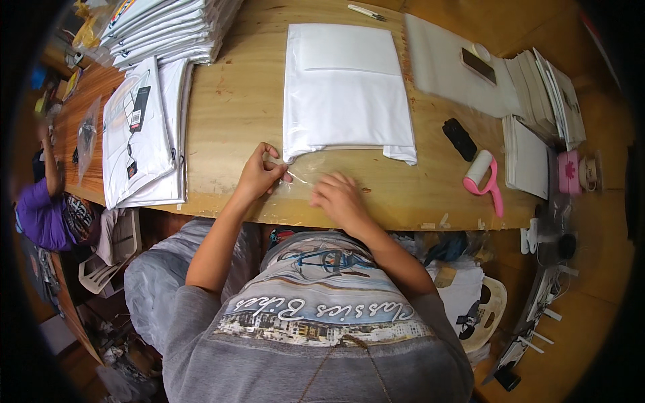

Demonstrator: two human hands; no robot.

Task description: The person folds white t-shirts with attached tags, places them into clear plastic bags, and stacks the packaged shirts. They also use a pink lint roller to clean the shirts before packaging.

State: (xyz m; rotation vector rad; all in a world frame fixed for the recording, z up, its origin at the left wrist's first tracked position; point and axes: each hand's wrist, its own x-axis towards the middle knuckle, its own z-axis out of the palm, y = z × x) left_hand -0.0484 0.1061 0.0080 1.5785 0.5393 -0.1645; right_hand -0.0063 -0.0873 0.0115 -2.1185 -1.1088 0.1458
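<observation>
A neatly folded white garment (349, 111) lies on the table in front of me, within a clear plastic bag (306, 178) whose loose end spreads toward me. At the garment's lower left corner, my left hand (259, 176) is closed, thumb and fingers pinching the bag's film. My right hand (341, 198) hovers over or rests on the loose film to the right. Its fingers are bent and slightly smeared by motion, so a grip cannot be made out.
Bagged white garments (141, 134) lie at left, one with a black tag; a taller stack (168, 30) stands behind. On the right are a pink-handled lint roller (484, 178), a black object (459, 140), a phone (478, 66) and piled bags (527, 154). Someone in purple (44, 211) sits far left.
</observation>
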